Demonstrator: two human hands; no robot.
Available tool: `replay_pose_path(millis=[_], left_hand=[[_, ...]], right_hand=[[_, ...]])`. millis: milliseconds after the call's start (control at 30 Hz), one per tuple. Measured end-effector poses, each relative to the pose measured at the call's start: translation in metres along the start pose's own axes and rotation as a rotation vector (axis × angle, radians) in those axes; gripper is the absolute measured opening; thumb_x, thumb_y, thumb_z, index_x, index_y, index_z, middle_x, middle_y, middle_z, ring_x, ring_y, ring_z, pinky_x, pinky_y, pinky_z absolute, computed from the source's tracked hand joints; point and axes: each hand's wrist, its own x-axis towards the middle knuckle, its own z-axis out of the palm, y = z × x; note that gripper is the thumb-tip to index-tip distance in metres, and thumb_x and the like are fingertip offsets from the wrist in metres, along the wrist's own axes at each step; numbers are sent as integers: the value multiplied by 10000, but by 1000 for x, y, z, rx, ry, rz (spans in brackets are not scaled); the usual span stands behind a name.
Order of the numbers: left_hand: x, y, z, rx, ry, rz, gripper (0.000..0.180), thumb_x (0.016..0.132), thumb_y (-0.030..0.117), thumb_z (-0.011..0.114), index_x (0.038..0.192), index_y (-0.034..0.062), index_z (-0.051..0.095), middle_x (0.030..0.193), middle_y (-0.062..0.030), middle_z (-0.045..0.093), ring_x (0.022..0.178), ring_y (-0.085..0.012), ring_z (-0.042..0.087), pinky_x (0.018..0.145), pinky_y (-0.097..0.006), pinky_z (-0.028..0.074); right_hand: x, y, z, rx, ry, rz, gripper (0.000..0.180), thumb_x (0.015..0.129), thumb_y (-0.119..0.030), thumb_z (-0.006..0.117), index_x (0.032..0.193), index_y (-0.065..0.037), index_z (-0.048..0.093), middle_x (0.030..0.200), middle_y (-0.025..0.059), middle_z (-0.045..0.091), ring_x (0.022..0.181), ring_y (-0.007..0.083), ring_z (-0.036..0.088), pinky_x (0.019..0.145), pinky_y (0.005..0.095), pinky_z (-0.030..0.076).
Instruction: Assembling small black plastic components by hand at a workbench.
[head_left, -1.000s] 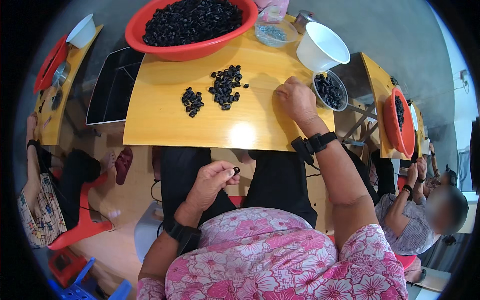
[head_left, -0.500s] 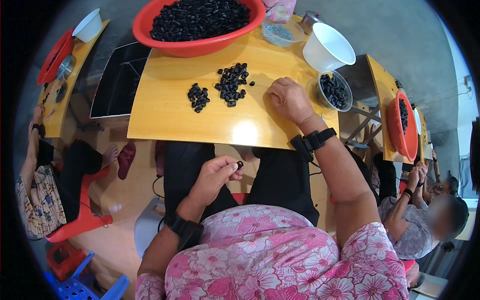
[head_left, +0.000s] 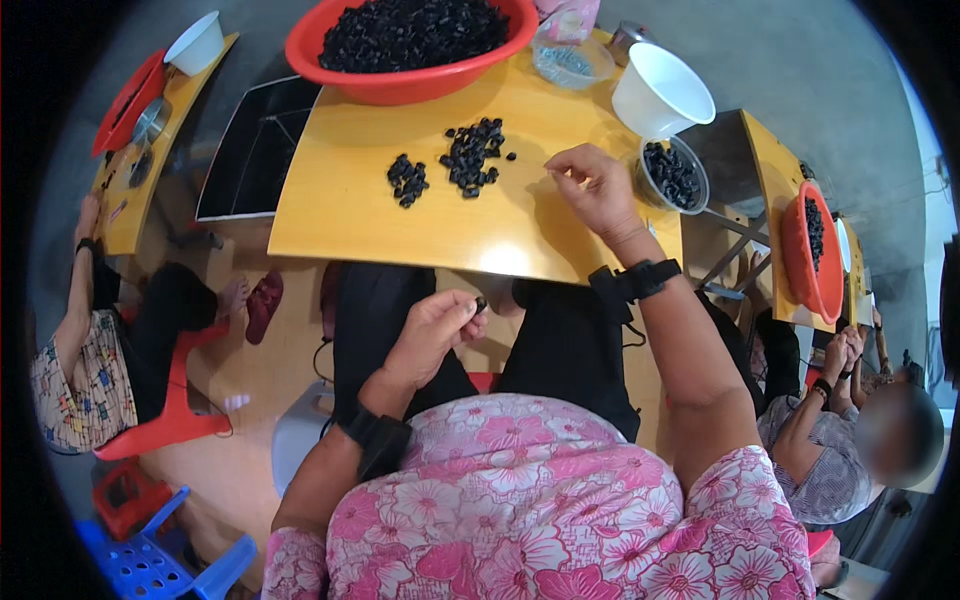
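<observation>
My table (head_left: 350,210) is warm yellow-orange wood. At its far edge sits a bright red basin (head_left: 400,85) heaped with black pieces (head_left: 410,30); two small black piles (head_left: 470,155) lie near the middle. Toward the far right corner stands a white bowl (head_left: 660,90), and at the right edge a clear bowl (head_left: 672,175) holds more black pieces. My blouse (head_left: 540,500) is pink with white and magenta flowers. Both my wrists wear black bands (head_left: 640,280). My trousers (head_left: 570,340) are black.

The yellow table top (head_left: 350,215) looks like smooth, glossy laminated wood. The red basin (head_left: 400,88) and white cup (head_left: 660,90) appear plastic; the black pieces (head_left: 470,155) look matt.
</observation>
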Motion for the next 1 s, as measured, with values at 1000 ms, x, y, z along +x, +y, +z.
replay_pose_path(millis=[1000], left_hand=[[-4,2,2,177,-28,110,187,974,200,557,1054,35,591,960,-3,598,892,-82,591,839,-267,505]], right_hand=[[-85,-88,40,639,-350,312,69,845,-46,678,909,-24,693,736,-23,621,602,21,515,527,189,432]])
